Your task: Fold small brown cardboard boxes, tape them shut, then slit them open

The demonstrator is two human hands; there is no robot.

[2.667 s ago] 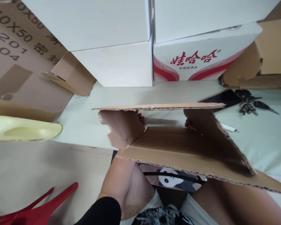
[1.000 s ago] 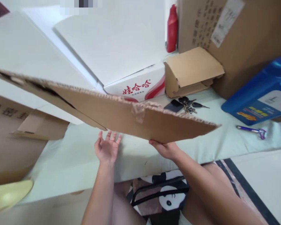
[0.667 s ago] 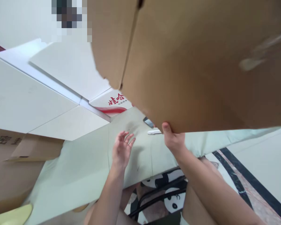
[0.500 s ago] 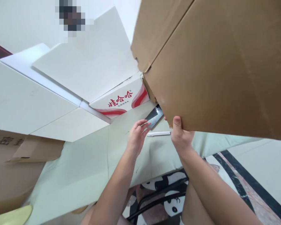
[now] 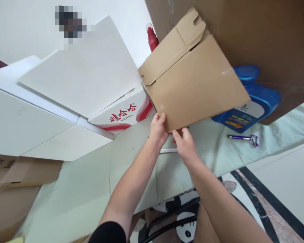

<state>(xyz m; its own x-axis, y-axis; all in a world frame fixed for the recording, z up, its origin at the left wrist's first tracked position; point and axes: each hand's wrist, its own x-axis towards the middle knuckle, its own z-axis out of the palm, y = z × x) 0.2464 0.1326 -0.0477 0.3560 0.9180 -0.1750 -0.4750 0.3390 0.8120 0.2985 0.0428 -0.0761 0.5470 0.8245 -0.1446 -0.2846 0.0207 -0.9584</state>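
Carton: brown and seemingly folded flat, tilted up between one and two o'clock in my view.
Carton's feel: probably light and fairly stiff, bending first along its crease; dry board, so unlikely to slip, though corners could crumple.
Best hold: I'd choose the firm edges either side of its seven o'clock corner, away from the flap.
Left grip: pinched on the edge at eight o'clock, thumb in front, fingers mostly hidden.
Right grip: at the lower edge near seven o'clock; I cannot tell whether it closes on the board.
Flap: along the eleven o'clock side, with slotted ends.
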